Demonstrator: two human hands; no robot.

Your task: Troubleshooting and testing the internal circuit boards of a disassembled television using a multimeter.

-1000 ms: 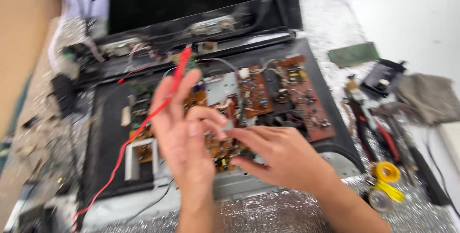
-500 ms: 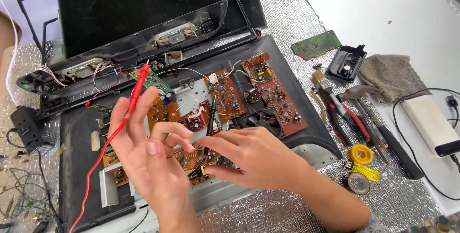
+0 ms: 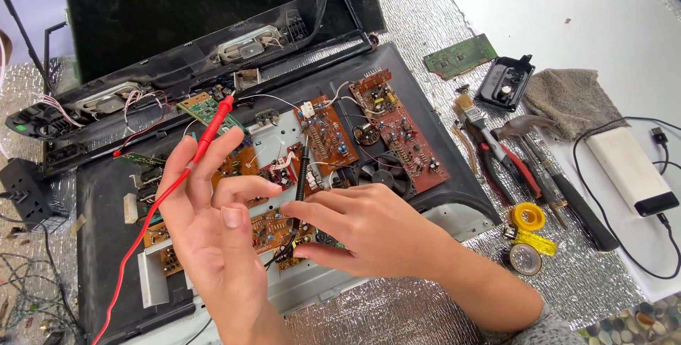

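An opened black electronic chassis [image 3: 461, 199] lies in front of me with several brown circuit boards [image 3: 397, 129] inside. My left hand [image 3: 213, 228] holds a red test probe [image 3: 213, 129] between its raised fingers, tip pointing up toward a small green board [image 3: 206, 109]; its red lead [image 3: 138, 242] trails down to the left. My right hand [image 3: 365, 228] grips a black test probe [image 3: 301, 171] near its lower end, above a brown board [image 3: 273, 228] in the chassis middle. Both hands nearly touch each other.
The black lid [image 3: 198, 12] stands open at the back. To the right lie pliers with red handles [image 3: 507, 160], a brush [image 3: 468, 107], a hammer [image 3: 521, 129], yellow tape rolls [image 3: 528, 217], a grey rag [image 3: 574, 100], a white power bank [image 3: 631, 171], a green board [image 3: 461, 54]. A black adapter [image 3: 21, 189] sits left.
The view has steadied and shifted left. The black probe now shows upright in my right hand. My left hand stays raised with the red probe.
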